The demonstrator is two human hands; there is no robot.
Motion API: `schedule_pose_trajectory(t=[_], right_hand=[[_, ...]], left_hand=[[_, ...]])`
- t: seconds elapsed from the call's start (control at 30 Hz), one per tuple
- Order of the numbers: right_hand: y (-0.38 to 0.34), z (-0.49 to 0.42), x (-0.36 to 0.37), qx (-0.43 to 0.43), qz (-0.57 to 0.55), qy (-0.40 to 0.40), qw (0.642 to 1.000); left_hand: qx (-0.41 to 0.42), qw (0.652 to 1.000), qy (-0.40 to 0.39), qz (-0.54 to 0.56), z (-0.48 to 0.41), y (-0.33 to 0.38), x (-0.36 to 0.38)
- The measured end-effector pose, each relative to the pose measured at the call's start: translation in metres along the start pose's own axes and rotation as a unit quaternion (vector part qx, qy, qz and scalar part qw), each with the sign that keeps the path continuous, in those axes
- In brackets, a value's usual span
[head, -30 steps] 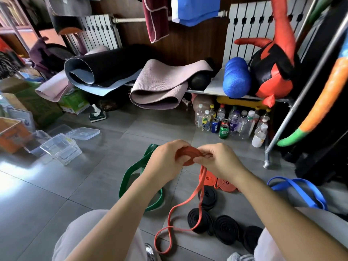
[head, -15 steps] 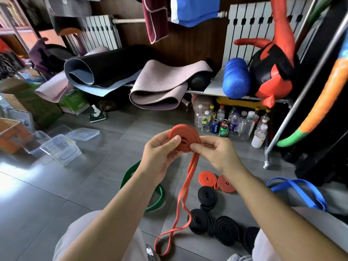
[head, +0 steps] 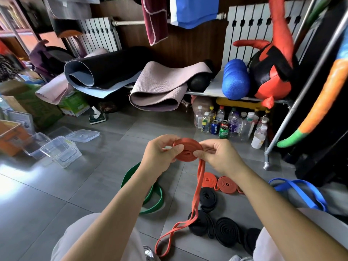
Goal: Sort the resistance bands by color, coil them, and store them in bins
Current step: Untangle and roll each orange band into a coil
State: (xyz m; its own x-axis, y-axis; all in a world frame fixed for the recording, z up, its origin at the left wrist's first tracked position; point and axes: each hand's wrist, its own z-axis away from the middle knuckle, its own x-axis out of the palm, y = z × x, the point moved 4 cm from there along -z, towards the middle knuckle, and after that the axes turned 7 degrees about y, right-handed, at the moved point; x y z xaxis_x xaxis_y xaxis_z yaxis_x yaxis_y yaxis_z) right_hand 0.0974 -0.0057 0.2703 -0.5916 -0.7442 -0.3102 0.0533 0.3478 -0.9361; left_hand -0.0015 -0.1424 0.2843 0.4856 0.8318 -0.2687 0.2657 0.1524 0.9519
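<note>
I hold a partly coiled orange resistance band [head: 188, 150] above the floor. My left hand [head: 162, 154] pinches the coil's left side, thumb on its face. My right hand [head: 219, 157] pinches the right side where the loose tail leaves it. The tail [head: 197, 193] hangs down to a loop near my knees. Two coiled orange bands [head: 219, 183] lie on the tiles, with several coiled black bands [head: 216, 223] nearer me. A loose green band [head: 152, 196] lies left, a loose blue band [head: 299, 191] right. Clear plastic bins [head: 60, 150] stand at the far left.
A clear lid [head: 82, 135] lies beside the bins, an orange box [head: 11, 138] at the left edge. Bottles and cans [head: 231, 123] stand under a low shelf holding rolled mats [head: 158, 87] and a blue foam roller [head: 235, 80]. A metal rack leg [head: 266, 162] stands at right.
The orange coil has turned from edge-on to face-up and grown by a wrap. The hanging tail has shortened, its loop drawn up off the floor toward my hands.
</note>
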Motion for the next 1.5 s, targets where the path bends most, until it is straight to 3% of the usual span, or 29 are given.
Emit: schedule_pose_trajectory(t=[0.1,0.17,0.27,0.37,0.5,0.63,0.77,1.07,1.13,1.17,1.23,1.3,1.4,1.5], right_hand=[[0.0,-0.001,-0.003,-0.004,0.005,0.013,1.0],[0.002,-0.002,-0.005,-0.022,0.053,0.001,0.998],[0.004,0.0,-0.001,-0.05,0.138,-0.039,0.988],[0.005,0.001,0.002,-0.042,0.131,-0.052,0.989],[0.002,-0.003,-0.003,-0.022,0.045,-0.015,0.999],[-0.003,-0.004,-0.003,-0.002,-0.041,0.01,0.999],[-0.002,-0.007,-0.001,0.012,-0.1,0.022,0.995],[-0.003,-0.003,0.003,0.005,-0.112,0.031,0.993],[-0.002,-0.003,0.001,-0.001,-0.088,0.047,0.995],[-0.002,-0.003,-0.001,-0.007,-0.066,0.05,0.997],[-0.001,-0.003,-0.004,-0.023,0.004,0.042,0.999],[-0.001,-0.001,-0.004,-0.043,0.076,0.016,0.996],[-0.001,0.003,-0.002,-0.054,0.115,0.006,0.992],[-0.002,0.0,-0.005,-0.033,0.058,0.017,0.998]], left_hand=[[-0.002,1.0,0.014,-0.018,-0.001,-0.002,0.001],[0.045,0.991,0.009,-0.123,0.0,0.0,0.003],[0.132,0.946,-0.044,-0.293,0.007,-0.002,0.011],[0.157,0.938,-0.065,-0.301,0.008,-0.002,0.015],[0.084,0.984,-0.035,-0.154,0.0,-0.003,0.007],[0.018,0.999,-0.019,0.04,0.0,0.0,0.005],[-0.047,0.967,0.0,0.25,0.0,0.0,0.0],[-0.139,0.925,-0.045,0.351,0.007,-0.01,0.011],[-0.161,0.93,-0.048,0.326,0.007,-0.013,0.015],[-0.15,0.951,-0.039,0.267,0.006,-0.014,0.014],[-0.048,0.997,0.009,0.051,-0.001,-0.01,0.007],[0.064,0.993,0.028,-0.09,-0.002,-0.003,0.004],[0.099,0.984,-0.006,-0.146,0.0,-0.003,0.006],[0.078,0.993,-0.002,-0.085,0.001,0.001,0.005]])
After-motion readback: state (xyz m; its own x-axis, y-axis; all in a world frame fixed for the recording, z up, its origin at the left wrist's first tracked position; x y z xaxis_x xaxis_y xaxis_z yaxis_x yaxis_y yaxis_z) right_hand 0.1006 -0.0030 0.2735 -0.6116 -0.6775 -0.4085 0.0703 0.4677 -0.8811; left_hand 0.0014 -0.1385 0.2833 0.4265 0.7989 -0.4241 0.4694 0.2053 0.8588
